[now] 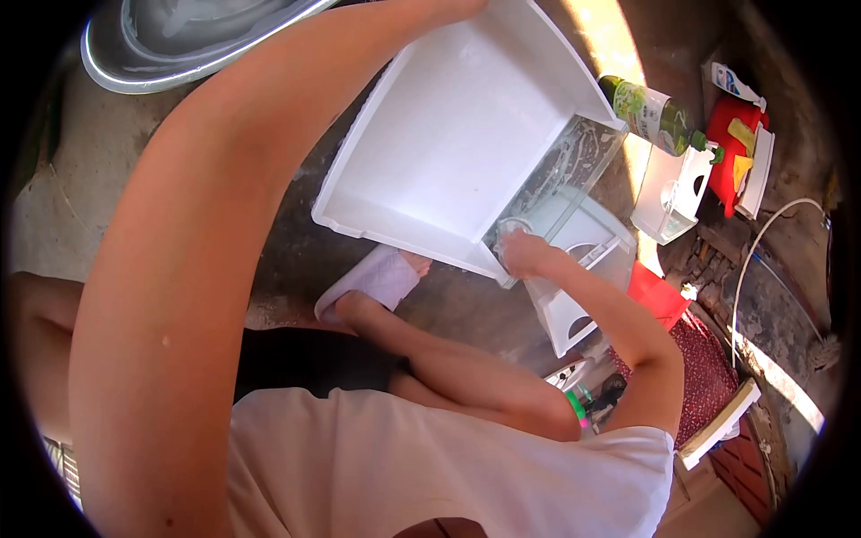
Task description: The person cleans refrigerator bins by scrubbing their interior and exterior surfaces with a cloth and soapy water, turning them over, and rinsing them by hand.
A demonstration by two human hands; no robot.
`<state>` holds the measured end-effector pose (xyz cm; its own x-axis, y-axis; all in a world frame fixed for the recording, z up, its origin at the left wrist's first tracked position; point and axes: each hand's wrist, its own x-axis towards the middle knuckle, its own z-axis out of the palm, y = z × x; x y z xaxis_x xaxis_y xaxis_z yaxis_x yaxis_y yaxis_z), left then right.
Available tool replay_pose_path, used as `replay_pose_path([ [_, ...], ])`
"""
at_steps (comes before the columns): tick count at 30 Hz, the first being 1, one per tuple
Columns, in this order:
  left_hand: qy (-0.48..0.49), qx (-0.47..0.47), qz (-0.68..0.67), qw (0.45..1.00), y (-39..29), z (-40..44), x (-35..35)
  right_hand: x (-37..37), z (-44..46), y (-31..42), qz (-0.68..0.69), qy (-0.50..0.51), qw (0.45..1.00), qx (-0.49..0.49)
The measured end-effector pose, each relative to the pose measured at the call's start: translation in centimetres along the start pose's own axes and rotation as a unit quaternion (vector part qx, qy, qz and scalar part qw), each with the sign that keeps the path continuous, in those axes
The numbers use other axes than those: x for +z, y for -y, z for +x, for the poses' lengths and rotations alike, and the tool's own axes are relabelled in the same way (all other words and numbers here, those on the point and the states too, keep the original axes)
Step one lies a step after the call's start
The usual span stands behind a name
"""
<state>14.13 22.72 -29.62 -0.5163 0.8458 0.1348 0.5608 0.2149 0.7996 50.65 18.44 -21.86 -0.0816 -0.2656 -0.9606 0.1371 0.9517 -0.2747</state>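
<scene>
Floor (pixel 457 314): dark, wet-looking below the bin, paler and drier-looking to its far left; a strip of sunlight passes to the right of it. Appears to be a rough yard or wash area.

Head view.

Bin (pixel 448 125): white, open-faced, ahead of the body, tilted, hollow side towards the camera. Probably plastic: light for its bulk, stiff in the walls, awkward by breadth. Best held by the thick rim or a corner.

Panel (pixel 565 170): clear, streaked with suds, along the bin's right end. Likely slippery, and the part most easily cracked or scratched; better supported than gripped.

Right hand (pixel 525 255): at the panel's near corner, fingers curled on a pale wad (pixel 513 224), seemingly soft and wet; exact grip blurred.

Left arm (pixel 296 72): reaches past the bin's upper left side. Left hand cut off by the top edge; cannot tell whether its fingers are open or closed.

Drawer (pixel 560 309): white, partly behind the panel, below the bin's right end.

Basin (pixel 134 87): metal, upper left of the bin.

Bottle (pixel 650 112): green, labelled, on its side, just right of the bin.

Slipper (pixel 381 278): pale, quilted, on a foot just below the bin.

Hose (pixel 745 269): white, curved, well right of the bin.

Cloth (pixel 704 377): dark red, speckled, lower right of the bin.
</scene>
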Motion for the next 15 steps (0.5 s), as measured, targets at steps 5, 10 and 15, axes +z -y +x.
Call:
replay_pose_path([
  [5, 0.006, 0.009, 0.003, 1.000, -0.2, -0.1, -0.1, 0.4, 2.6, -3.0, 0.271, -0.152, 0.950, -0.039],
  [10, 0.018, 0.012, 0.026, 0.999, 0.1, 0.2, 0.2, -3.4, 1.2, -6.4, -0.120, -0.387, 0.874, 0.269],
  [15, 0.023, -0.005, 0.005, 1.000, 0.0, 0.4, 0.2, -1.2, 2.4, 0.6, 0.015, -0.100, 0.995, -0.003],
])
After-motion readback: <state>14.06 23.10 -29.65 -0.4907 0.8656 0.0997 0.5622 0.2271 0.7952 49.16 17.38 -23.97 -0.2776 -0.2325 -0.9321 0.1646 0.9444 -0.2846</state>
